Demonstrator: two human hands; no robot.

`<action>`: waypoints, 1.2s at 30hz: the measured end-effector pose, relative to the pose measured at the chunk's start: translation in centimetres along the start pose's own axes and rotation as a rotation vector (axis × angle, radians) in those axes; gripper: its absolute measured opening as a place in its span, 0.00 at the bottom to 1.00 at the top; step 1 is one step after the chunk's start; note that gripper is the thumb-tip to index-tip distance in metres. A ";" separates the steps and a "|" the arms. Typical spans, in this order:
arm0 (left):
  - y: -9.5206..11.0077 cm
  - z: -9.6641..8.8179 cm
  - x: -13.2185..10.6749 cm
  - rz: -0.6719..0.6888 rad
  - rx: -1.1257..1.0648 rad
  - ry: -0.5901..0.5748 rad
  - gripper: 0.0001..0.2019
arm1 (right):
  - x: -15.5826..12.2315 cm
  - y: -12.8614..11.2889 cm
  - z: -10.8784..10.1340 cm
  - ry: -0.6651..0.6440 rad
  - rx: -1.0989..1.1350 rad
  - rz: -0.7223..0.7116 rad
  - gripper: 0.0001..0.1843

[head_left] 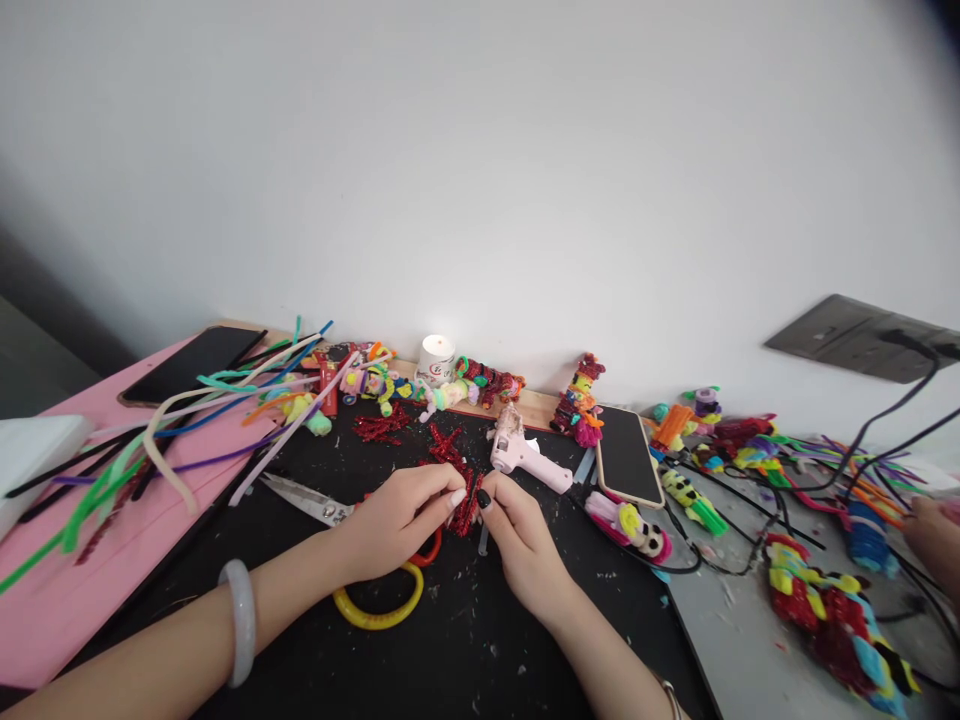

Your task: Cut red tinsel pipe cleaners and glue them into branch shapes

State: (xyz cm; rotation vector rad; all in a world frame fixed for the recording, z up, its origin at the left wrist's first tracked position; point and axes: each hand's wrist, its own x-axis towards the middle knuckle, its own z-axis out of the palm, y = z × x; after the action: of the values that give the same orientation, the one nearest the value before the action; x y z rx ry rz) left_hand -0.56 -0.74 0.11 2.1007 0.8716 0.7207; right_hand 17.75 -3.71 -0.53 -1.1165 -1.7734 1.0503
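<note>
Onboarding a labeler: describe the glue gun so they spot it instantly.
Find the black surface. On its far half, just beyond the right hand, lies the glue gun. Its pale pink pistol shape sets it apart from the phone beside it.

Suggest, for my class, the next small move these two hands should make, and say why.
Probably a gentle twist of the red tinsel piece: the left hand and right hand both pinch it, fingertips close together, while the pale glue gun lies unheld just beyond.

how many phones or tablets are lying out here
2: left device on the pink board; right device just right of the glue gun. Clutter could hide more.
</note>
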 end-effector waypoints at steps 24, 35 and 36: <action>0.4 -0.1 0.0 0.006 0.014 -0.034 0.11 | 0.0 -0.3 0.0 -0.025 -0.004 -0.002 0.14; 0.2 0.0 0.1 0.002 0.020 -0.034 0.11 | 0.1 -0.2 0.1 -0.015 -0.025 -0.019 0.13; 0.2 0.0 0.1 0.001 0.021 -0.034 0.12 | 0.0 -0.3 0.2 -0.013 -0.029 -0.019 0.13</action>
State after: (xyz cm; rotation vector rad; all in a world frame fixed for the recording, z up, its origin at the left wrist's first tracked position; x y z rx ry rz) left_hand -0.40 -0.84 0.29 2.1259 0.8631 0.6769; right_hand 17.51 -3.78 -0.33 -1.1107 -1.8109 1.0259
